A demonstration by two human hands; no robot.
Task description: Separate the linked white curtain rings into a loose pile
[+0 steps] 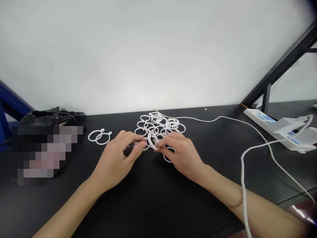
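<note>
My right hand [182, 150] pinches a white plastic curtain ring [153, 142] between thumb and fingers, tilted on edge above the black table. Just left of that ring is my left hand [119, 158], its thumb and index fingertips brought together. Whatever lies between those fingertips is too small or hidden to make out. Beneath and behind both hands spreads a loose pile of white rings [155, 124], several of them overlapping. Small white pieces [135, 144] show beside the left fingertips. Two more white rings [102, 138], each with a small round eyelet, lie overlapping to the left.
At the left is a black plastic bag [47, 115], with a pixelated patch over it. A white cable [220, 117] runs from behind the pile to the right. The power strip [267, 124] holds white plugs; another cable loop [244, 172] passes over my right forearm. A pale wall rises behind the table.
</note>
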